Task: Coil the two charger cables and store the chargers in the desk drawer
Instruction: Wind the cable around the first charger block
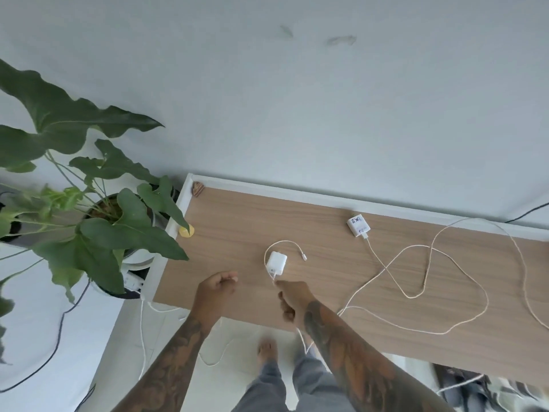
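Two white chargers lie on a wooden desk (237,221). The nearer charger (277,262) sits near the front edge, its short white cable (285,242) curving round it to a loose plug end. My right hand (292,298) pinches this cable just below the charger. My left hand (217,288) hovers to the left with fingers curled, holding nothing I can see. The second charger (358,226), with writing on it, lies further back. Its long pale cable (421,269) sprawls in loops across the desk's right half. No drawer is in view.
A large potted plant (98,203) stands left of the desk, its leaves over the corner. A small yellow object (186,231) and a brown striped one (198,188) sit on the desk's left edge. Cables trail on the floor below. The wall lies behind.
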